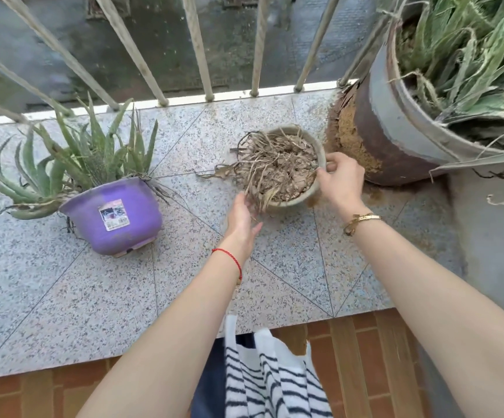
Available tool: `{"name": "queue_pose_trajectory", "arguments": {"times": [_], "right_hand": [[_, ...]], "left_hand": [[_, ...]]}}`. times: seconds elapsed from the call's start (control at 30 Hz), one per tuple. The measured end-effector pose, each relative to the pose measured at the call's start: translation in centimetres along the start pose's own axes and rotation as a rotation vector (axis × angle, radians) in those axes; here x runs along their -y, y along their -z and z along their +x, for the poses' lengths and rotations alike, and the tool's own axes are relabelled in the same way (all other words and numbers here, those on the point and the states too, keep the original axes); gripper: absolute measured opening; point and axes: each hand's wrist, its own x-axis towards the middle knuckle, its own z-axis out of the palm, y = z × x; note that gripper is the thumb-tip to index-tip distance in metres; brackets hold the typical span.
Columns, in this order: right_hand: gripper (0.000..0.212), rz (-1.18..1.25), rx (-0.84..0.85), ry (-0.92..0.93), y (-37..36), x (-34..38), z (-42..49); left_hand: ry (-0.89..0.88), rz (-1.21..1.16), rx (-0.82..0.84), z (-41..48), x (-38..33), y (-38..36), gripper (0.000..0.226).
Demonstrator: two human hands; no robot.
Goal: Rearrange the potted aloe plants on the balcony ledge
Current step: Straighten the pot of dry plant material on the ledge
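A small grey pot (319, 152) full of dry, dead aloe leaves stands in the middle of the granite ledge (93, 297). My right hand (342, 179) grips its right rim, thumb inside and fingers outside. My left hand (243, 220) is at the pot's near left side, palm turned toward it, fingers apart and touching the hanging dry leaves. A purple plastic pot (114, 218) with a green aloe stands at the left. A large grey pot (395, 128) with a big aloe stands at the far right.
White railing bars (197, 46) run along the ledge's far edge, with a drop behind them. Spilled brown soil (347, 137) lies around the large pot's base. A brick wall (350, 342) sits below the ledge's near edge.
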Motion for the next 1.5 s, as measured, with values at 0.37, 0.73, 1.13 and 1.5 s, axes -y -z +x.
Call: {"name": "queue_pose_trajectory", "arguments": {"times": [0.37, 0.73, 1.13, 1.5], "right_hand": [[0.031, 0.379, 0.14, -0.309, 0.8, -3.4, 0.8], [0.026, 0.527, 0.157, -0.396, 0.9, -3.3, 1.1], [0.029, 0.678, 0.089, -0.481, 0.8, -3.4, 2.7], [0.02, 0.624, 0.032, -0.582, 0.5, -3.4, 2.4]], "left_hand": [[-0.055, 0.158, 0.033, 1.2, -1.2, -1.5, 0.043], [-0.071, 0.135, 0.129, 1.5, -1.6, -1.6, 0.028], [-0.077, 0.142, 0.179, 1.6, -3.2, -3.3, 0.057], [-0.059, 0.094, 0.134, 1.7, -3.5, -3.6, 0.053]]}}
